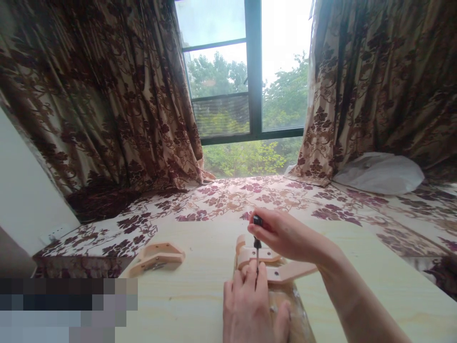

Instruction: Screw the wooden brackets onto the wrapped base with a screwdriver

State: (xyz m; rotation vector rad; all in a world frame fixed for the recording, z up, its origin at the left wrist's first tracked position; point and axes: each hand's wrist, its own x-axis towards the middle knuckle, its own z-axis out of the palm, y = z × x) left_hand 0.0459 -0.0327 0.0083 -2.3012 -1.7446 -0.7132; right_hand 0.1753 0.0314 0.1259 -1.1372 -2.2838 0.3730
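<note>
My right hand (276, 231) is wrapped round the black handle of a screwdriver (257, 243), which stands upright with its shaft pointing down. My left hand (246, 300) presses on an angled light-wood piece (294, 270), its fingers bent on both sides of the shaft. The screwdriver's tip and whatever it touches are hidden between those fingers. Dark holes or screw heads show in the wood. Just beyond lies another wooden piece (262, 254) with dark spots. Under my left hand is a clear plastic-wrapped bundle (294, 305), its contents unclear.
On the pale wooden board (193, 295), to the left, lie angled wooden parts (164, 255) with small dark metal items beside them. Floral cloth (228, 200) covers the ledge beyond. A white plastic bag (382, 172) rests at the right, near patterned curtains (143, 95) and a window (254, 71).
</note>
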